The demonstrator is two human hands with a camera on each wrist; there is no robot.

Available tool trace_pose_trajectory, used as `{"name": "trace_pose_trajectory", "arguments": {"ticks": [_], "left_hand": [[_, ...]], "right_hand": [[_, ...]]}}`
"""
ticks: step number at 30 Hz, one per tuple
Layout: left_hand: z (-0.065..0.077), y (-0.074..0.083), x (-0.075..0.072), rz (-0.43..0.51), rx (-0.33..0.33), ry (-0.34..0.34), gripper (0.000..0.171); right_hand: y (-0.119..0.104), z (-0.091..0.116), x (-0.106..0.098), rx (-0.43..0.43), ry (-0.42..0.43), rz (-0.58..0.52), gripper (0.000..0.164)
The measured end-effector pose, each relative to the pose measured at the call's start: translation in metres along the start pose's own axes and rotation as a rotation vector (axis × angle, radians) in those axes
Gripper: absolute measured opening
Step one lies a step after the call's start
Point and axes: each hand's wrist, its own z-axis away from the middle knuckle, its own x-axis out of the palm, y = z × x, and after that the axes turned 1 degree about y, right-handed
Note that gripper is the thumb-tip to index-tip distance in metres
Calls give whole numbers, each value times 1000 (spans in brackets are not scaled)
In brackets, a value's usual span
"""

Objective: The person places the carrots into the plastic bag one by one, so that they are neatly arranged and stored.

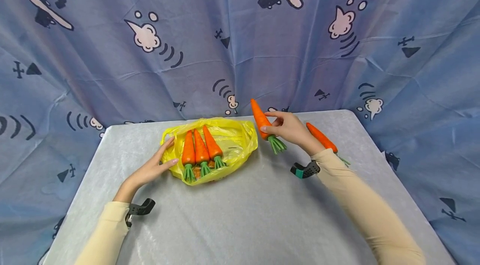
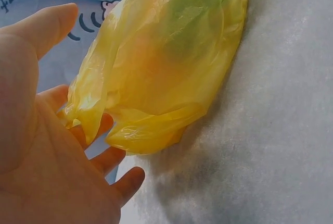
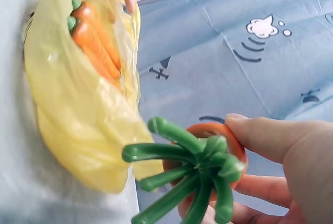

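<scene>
My right hand [image 1: 286, 127] pinches an orange carrot [image 1: 259, 116] between thumb and fingers, above the table at the right side of a yellow plastic bag [image 1: 245, 142]. Its tip points up and away, and its green stalks [image 3: 203, 172] face the right wrist camera. Inside the open bag lie three more carrots [image 1: 201, 148] side by side, stalks toward me. My left hand [image 1: 153, 167] is at the bag's left rim, its fingers touching the thin plastic; in the left wrist view the thumb [image 2: 52, 26] stands apart from the bag.
Another carrot [image 1: 321, 136] lies on the table right of the bag, partly behind my right wrist. The grey-white table [image 1: 232, 223] ends at the back against a blue curtain [image 1: 202, 48] printed with airplanes and clouds. Each wrist wears a dark strap [image 1: 305, 170].
</scene>
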Motion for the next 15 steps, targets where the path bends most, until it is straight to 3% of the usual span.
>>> {"name": "trace_pose_trajectory", "arguments": {"ticks": [15], "left_hand": [[-1, 1, 2, 5, -7, -13, 79]], "right_hand": [[-34, -15, 29, -94, -45, 29, 62]]}}
